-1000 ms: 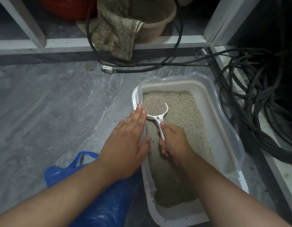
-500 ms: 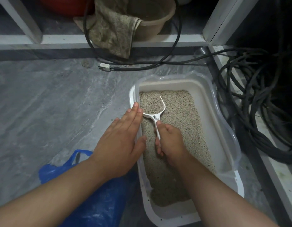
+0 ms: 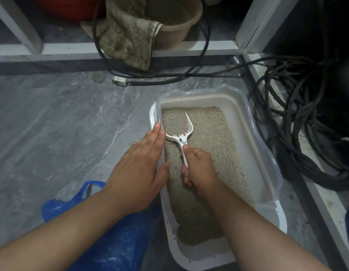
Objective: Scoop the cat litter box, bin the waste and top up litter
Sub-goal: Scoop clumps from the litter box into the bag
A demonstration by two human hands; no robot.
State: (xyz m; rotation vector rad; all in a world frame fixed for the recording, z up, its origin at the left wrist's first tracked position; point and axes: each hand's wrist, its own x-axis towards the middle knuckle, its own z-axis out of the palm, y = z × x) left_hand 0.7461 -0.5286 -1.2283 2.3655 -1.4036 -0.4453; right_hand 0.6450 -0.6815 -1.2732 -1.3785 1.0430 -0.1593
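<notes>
A white litter box (image 3: pixel 246 122) with a clear plastic rim sits on the grey floor, holding beige litter (image 3: pixel 209 153). My right hand (image 3: pixel 199 169) is closed around the handle of a white scoop (image 3: pixel 181 133), whose head lies in the litter at the box's far left corner, filled with granules. My left hand (image 3: pixel 138 173) lies flat, fingers together, on the box's left rim, thumb inside the wall. A blue plastic bag (image 3: pixel 103 235) lies on the floor under my left forearm, left of the box.
Coiled black cables (image 3: pixel 298 133) pile up right of the box on a raised white ledge. Behind, a beige basin (image 3: pixel 179 30) with a dirty cloth (image 3: pixel 128 38) draped over it stands past a white sill. A black cable with a plug (image 3: pixel 121 81) crosses the floor.
The scoop's head has pushed farther along the box's left wall toward the far corner and turned more upright. My left hand stays on the rim.
</notes>
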